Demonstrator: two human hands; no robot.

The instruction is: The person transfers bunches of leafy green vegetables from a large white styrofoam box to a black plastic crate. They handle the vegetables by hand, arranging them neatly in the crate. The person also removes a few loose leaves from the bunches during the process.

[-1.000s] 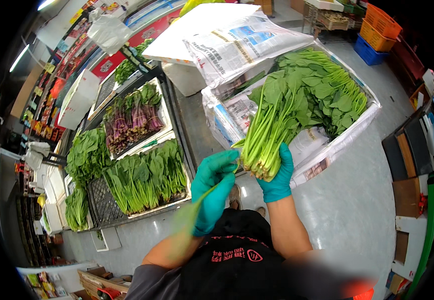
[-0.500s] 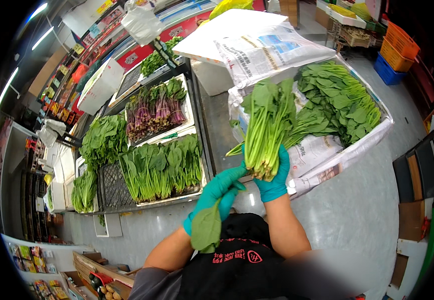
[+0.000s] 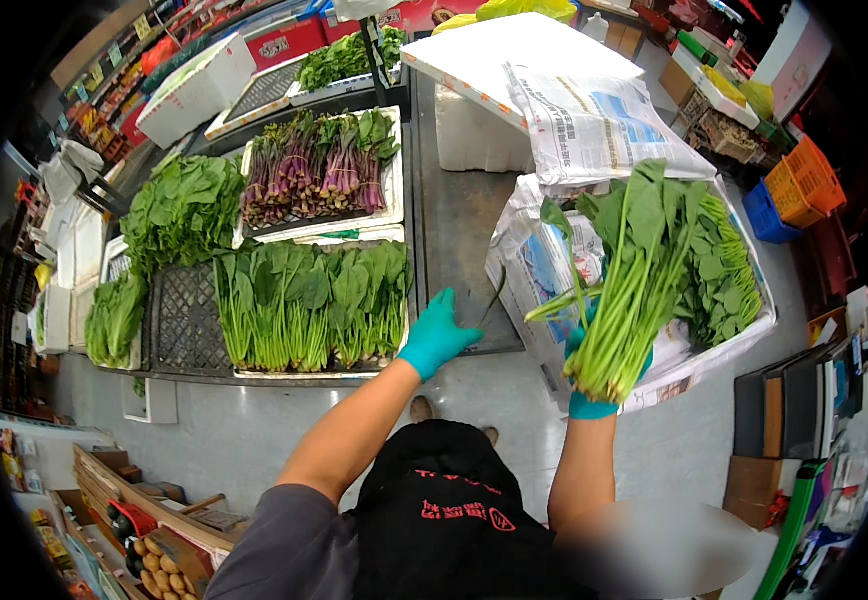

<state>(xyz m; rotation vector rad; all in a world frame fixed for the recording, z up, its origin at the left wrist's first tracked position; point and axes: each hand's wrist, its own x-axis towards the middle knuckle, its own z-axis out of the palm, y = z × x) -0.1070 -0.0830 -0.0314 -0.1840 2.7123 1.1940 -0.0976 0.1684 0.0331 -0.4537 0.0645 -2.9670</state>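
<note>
Wearing a green glove, my right hand (image 3: 592, 406) grips a bunch of leafy greens (image 3: 638, 285) that look like spinach, stem ends toward me and leaves pointing away. My left hand (image 3: 441, 338), gloved the same way, reaches over the front edge of the dark stand with fingers spread and nothing in them. Just right of its fingertips is a thin dark leaf (image 3: 495, 297), seen edge-on. Behind the held bunch, a newspaper-lined box (image 3: 714, 362) contains more of these greens (image 3: 730, 262), partly hidden. A tray of upright greens (image 3: 316, 305) stands left of my left hand.
Purple-stemmed greens (image 3: 319, 168) fill a white tray farther back. Leafy heads (image 3: 182, 210) lie at the left by a black crate (image 3: 186, 315). A white foam lid (image 3: 519, 60) rests behind the lined box. Orange baskets (image 3: 804, 185) stand on the floor at right.
My left hand has let go of the single leaf and moved left and forward, fingers now spread. My right hand has carried the bunch to the right. The view has shifted too.
</note>
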